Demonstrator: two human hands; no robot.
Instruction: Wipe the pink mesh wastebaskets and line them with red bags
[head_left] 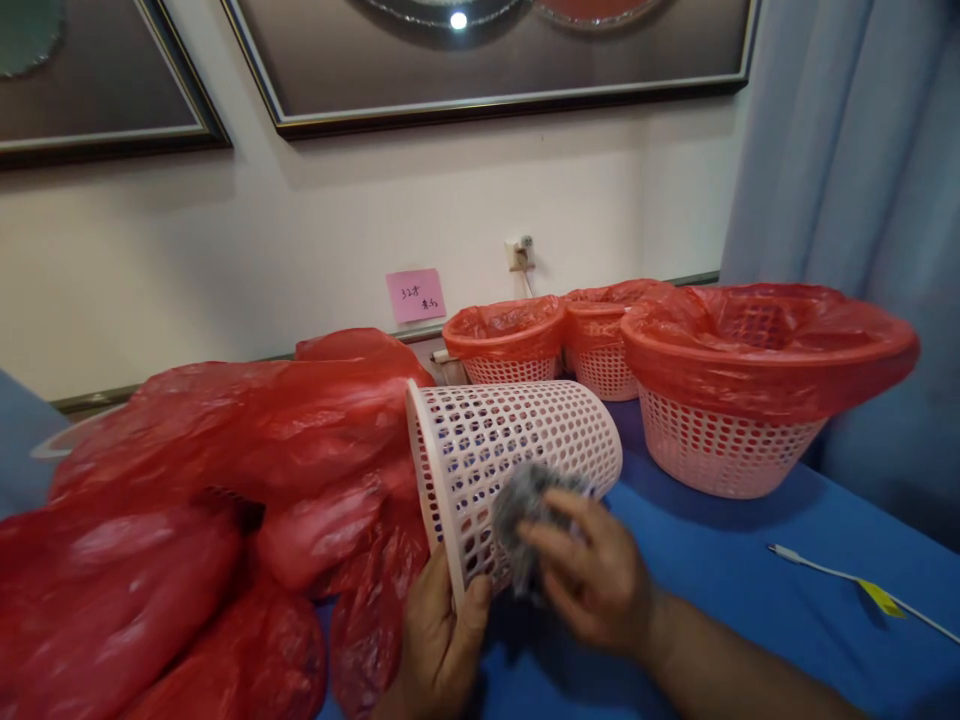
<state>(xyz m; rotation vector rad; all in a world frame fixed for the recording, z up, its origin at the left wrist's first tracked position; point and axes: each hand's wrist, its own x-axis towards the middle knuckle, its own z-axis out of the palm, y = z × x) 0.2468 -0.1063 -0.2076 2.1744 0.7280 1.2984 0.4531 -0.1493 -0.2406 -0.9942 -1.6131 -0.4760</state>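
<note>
A pale pink perforated plastic basket (525, 430) lies tipped on its side, its open rim facing left. My left hand (442, 630) grips that rim at the lower edge, thumb outside and fingers around the inside. In my right hand (592, 570) is a crumpled grey cloth (532, 515), pressed by the fingers against the basket's perforated side. The cloth is a little blurred, and part of it is hidden behind the fingers.
A heap of red plastic bags (247, 450) covers the left side. Three baskets lined with red bags, the largest basket (735, 440) at right, stand on the blue table (660, 620). A white cable (832, 570) with a yellow tag lies right. Behind is a wall with a socket (520, 254).
</note>
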